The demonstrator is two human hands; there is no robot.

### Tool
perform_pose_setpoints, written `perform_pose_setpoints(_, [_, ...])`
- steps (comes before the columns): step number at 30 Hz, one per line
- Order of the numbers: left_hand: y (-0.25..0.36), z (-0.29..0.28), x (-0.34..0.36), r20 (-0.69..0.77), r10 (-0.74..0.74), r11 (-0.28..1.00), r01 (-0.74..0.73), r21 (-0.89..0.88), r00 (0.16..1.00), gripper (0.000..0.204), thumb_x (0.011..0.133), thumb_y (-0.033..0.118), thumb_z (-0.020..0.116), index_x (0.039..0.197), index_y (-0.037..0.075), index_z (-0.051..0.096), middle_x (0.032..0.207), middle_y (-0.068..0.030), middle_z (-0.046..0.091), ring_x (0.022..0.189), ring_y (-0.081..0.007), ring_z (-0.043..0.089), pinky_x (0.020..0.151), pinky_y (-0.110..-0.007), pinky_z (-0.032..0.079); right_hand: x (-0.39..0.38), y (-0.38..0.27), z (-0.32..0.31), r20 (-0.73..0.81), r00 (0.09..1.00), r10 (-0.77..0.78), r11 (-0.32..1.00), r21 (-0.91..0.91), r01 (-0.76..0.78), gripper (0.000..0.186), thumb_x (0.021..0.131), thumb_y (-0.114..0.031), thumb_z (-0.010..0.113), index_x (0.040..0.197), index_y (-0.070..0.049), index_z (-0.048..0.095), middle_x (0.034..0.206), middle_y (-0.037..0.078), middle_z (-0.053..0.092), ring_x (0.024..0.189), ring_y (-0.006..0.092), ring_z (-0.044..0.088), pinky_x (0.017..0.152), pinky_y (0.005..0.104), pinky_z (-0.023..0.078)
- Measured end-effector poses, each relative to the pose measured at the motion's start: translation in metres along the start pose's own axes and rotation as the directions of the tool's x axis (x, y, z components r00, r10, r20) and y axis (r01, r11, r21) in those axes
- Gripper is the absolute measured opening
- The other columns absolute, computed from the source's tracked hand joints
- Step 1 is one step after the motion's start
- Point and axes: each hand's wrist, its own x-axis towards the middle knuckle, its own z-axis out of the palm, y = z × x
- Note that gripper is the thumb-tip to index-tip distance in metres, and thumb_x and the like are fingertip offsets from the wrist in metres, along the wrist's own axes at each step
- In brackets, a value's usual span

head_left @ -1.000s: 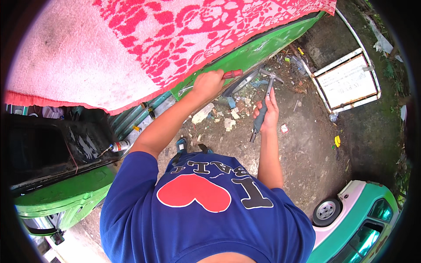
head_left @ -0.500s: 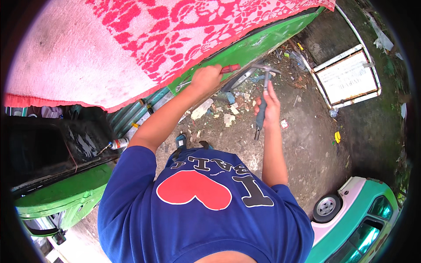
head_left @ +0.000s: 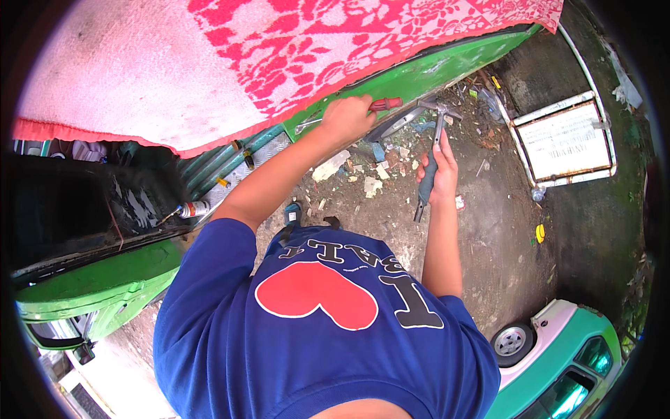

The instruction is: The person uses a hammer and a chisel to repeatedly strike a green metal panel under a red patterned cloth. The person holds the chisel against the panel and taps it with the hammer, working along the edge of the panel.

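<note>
My left hand (head_left: 347,120) is closed around a screwdriver with a red handle (head_left: 388,104). The tool's metal shaft (head_left: 308,126) sticks out on the other side of the fist, its tip by the lower edge of a green car panel (head_left: 412,78). In my right hand (head_left: 442,170) is a hammer (head_left: 428,183) with a grey-blue grip. Its metal head points up and away, apart from the panel and the screwdriver. A pink and red patterned towel (head_left: 293,42) drapes over the top of the panel.
Paint chips and rubble (head_left: 372,186) litter the concrete below the panel. A white-framed board (head_left: 564,143) lies at right. A teal and white car (head_left: 572,349) stands at lower right. At left are a spray can (head_left: 194,209), green pipes (head_left: 209,164) and a green car part (head_left: 98,286).
The whole view has shifted slightly, with the towel and panel now farther right in it. Both hands keep hold of their tools in much the same pose.
</note>
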Motion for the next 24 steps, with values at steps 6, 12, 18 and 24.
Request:
perform_pose_setpoints(6, [0.002,0.003,-0.003,0.006,-0.019,0.999,0.019,-0.027,1.000,0.025,0.086,0.023,0.053,0.094,0.002,0.064,0.083,-0.0217,0.069,0.081,-0.0386,0.068,0.076,-0.051,0.053,0.000,-0.002,0.002,-0.015,0.997,-0.074,0.995,0.069,0.075,0.056,0.102,-0.018,0.052,0.154,-0.023,0.032,0.068,0.004,0.052,0.048,0.0149,0.051,0.041,0.0283,0.044])
perform_pose_setpoints(12, [-0.001,0.004,0.001,0.041,-0.062,0.997,0.064,-0.042,0.997,0.024,0.088,0.024,0.052,0.095,0.003,0.062,0.087,-0.0209,0.067,0.084,-0.0394,0.066,0.077,-0.052,0.051,0.000,0.002,-0.001,0.032,0.999,0.032,0.990,-0.135,-0.028,0.056,0.102,-0.018,0.052,0.154,-0.023,0.033,0.068,0.004,0.052,0.048,0.0140,0.051,0.041,0.0275,0.043])
perform_pose_setpoints(18, [-0.003,0.006,0.003,0.026,-0.063,0.998,0.063,-0.027,0.998,0.023,0.090,0.025,0.053,0.096,0.003,0.060,0.087,-0.0208,0.067,0.084,-0.0393,0.066,0.077,-0.053,0.051,0.003,-0.001,0.003,-0.012,0.999,-0.046,0.998,-0.050,0.046,0.055,0.103,-0.020,0.051,0.154,-0.025,0.031,0.070,0.004,0.053,0.049,0.0143,0.052,0.041,0.0277,0.045])
perform_pose_setpoints(24, [-0.009,0.007,0.005,-0.043,-0.049,0.999,0.049,-0.008,0.998,0.021,0.092,0.025,0.055,0.099,0.005,0.057,0.090,-0.0198,0.068,0.085,-0.0400,0.066,0.076,-0.054,0.051,0.006,-0.009,0.011,0.016,0.997,-0.070,0.997,-0.023,0.070,0.053,0.102,-0.018,0.051,0.153,-0.023,0.035,0.071,0.003,0.053,0.049,0.0141,0.053,0.041,0.0272,0.045])
